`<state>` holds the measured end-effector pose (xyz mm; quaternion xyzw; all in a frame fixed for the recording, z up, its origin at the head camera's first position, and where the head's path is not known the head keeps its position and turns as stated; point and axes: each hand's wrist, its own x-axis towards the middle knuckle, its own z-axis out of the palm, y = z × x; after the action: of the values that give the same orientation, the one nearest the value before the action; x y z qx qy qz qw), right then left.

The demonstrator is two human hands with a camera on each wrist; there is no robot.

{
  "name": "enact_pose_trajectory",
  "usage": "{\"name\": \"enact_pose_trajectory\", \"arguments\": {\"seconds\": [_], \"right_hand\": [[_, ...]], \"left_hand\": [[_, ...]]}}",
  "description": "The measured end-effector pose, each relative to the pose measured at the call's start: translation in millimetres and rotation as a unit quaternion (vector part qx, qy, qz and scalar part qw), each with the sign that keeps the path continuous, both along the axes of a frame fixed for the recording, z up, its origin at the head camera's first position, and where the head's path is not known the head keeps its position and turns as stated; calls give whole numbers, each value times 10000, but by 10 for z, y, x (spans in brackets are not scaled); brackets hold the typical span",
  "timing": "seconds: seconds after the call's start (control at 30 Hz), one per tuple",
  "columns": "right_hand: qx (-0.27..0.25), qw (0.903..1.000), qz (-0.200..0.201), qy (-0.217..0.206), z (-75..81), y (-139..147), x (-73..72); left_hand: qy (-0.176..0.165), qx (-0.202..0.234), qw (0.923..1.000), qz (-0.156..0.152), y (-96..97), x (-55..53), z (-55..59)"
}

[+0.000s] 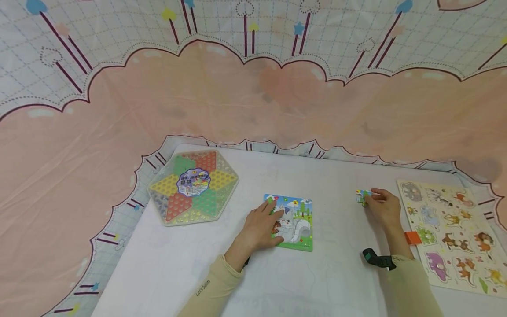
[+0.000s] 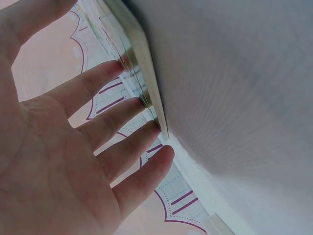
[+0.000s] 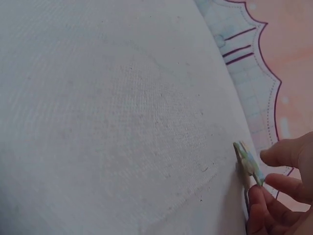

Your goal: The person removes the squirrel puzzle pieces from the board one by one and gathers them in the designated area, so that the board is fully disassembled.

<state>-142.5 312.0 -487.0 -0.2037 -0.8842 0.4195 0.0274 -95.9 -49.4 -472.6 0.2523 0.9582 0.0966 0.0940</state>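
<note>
In the head view my left hand (image 1: 259, 224) rests with spread fingers on the left part of a square jigsaw puzzle (image 1: 303, 224) that pictures a grey-white squirrel. The left wrist view shows this hand (image 2: 73, 142) from the palm side, its fingertips at the puzzle board's edge. Farther right, my right hand (image 1: 384, 209) pinches a small jigsaw piece (image 1: 360, 198) in blue, green and yellow. Seen from the right wrist, the piece (image 3: 249, 164) is tilted close over the white tabletop, at the fingertips of the right hand (image 3: 286, 196).
A hexagonal Chinese checkers board (image 1: 227, 187) lies at the left. On the right is an animal peg puzzle (image 1: 455, 264), with an orange block (image 1: 413, 238) by its left edge. A patterned curtain (image 1: 253, 105) hangs behind the white table (image 1: 332, 281).
</note>
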Motion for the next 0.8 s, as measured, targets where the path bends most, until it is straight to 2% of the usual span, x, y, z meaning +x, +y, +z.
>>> {"name": "enact_pose_trajectory", "arguments": {"seconds": [0.1,0.2,0.5,0.8], "right_hand": [[-100,9996,34,-260,4,-10,-3],[16,9992,132,-387,-10,-16,-1],[836,9961,221,-177,-5,-79,16],[865,9956,226,-264,5,-99,16]], "left_hand": [[-16,-19,10000,-7,3,1,5],[-63,-29,10000,8,11,-1,4],[-33,-13,10000,11,12,0,0],[-108,17,9999,40,6,3,26]]}}
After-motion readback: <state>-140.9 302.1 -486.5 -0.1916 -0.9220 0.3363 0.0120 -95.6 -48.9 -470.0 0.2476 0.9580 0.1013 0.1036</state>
